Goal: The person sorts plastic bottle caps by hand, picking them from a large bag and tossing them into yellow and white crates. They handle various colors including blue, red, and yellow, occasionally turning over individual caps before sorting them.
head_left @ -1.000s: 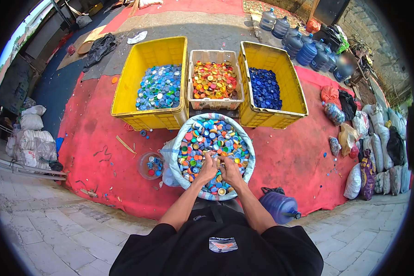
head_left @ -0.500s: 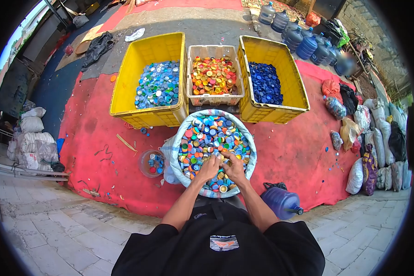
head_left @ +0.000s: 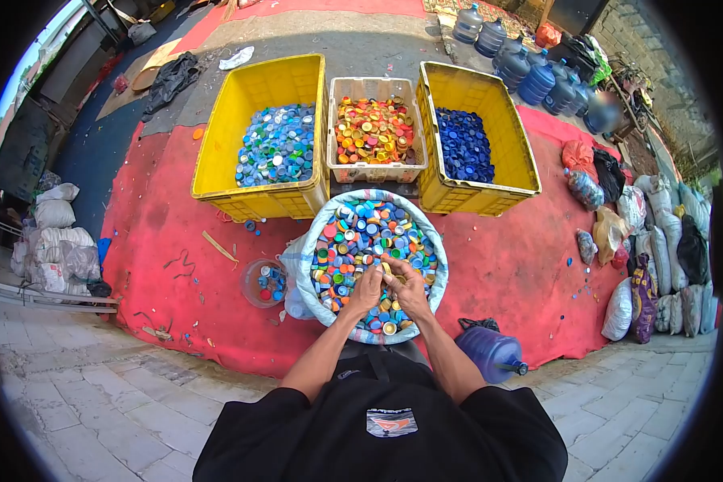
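Note:
A round sack with a rolled rim (head_left: 300, 277) is full of mixed bottle caps (head_left: 361, 225). Over its lower middle, my left hand (head_left: 367, 291) and my right hand (head_left: 408, 289) are close together. Between their fingertips is a small yellowish cap (head_left: 386, 269), pinched by my right hand. The fingers of my left hand are curled; what they hold, if anything, is hidden. Behind the sack stand a yellow crate (head_left: 259, 193) of light blue and green caps, a white crate (head_left: 377, 173) of red, orange and yellow caps, and another yellow crate (head_left: 482, 195) of dark blue caps.
A small tub (head_left: 257, 300) with caps stands left of the sack on the red ground cover (head_left: 177, 265). A blue water jug (head_left: 492, 353) lies at the right, near my elbow. More jugs (head_left: 536, 80) stand at the back right; filled sacks line both sides.
My hands have shifted slightly; the right fingers have risen a little and the yellowish cap shows more clearly between the fingertips. The crates and sack stay in place.

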Available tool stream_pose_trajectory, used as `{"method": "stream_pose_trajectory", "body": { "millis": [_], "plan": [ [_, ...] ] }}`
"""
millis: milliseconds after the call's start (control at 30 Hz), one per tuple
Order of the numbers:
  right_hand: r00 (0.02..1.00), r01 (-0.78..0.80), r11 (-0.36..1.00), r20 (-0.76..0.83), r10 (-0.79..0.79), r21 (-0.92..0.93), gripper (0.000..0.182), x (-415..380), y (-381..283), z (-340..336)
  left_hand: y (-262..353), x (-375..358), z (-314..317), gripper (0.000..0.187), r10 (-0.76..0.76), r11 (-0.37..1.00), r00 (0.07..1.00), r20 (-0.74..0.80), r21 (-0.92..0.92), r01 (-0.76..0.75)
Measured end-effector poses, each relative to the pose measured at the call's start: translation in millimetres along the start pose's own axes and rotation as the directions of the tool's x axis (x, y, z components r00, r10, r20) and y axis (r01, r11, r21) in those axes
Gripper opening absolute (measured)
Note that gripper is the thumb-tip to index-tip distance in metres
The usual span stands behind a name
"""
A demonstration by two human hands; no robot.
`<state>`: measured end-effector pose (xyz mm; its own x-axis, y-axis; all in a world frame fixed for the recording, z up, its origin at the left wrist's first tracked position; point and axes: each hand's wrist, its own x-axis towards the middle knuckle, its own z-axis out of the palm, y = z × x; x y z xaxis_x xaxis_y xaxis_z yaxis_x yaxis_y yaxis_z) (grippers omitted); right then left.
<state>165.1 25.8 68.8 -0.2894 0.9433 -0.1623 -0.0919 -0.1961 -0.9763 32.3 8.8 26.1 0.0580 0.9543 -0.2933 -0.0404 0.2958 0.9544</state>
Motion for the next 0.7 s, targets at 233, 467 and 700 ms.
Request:
{"method": "stream_pose_trajectory", "body": {
  "millis": [233,467,700],
  "plan": [
    [0.993,-0.112,0.986,-0.014,0.115,0.121,0.034,2.2,5.2,0.8,-9.7,-3.1,-3.6,0.040,-0.093,0.993,0.995,-0.044,-0.080,0.090],
    [0.951,-0.195,0.809,-0.095,0.294,0.554,0.017,10.7,3.9,5.7,17.8,-9.4,-5.7,0.061,0.305,0.952,0.951,-0.055,-0.013,-0.306],
    [0.959,-0.246,0.887,-0.036,0.281,0.390,0.014,5.6,-0.1,3.1,48.3,-15.5,-16.6,0.048,0.080,0.989,0.996,0.036,-0.131,-0.075]
  ]
}}
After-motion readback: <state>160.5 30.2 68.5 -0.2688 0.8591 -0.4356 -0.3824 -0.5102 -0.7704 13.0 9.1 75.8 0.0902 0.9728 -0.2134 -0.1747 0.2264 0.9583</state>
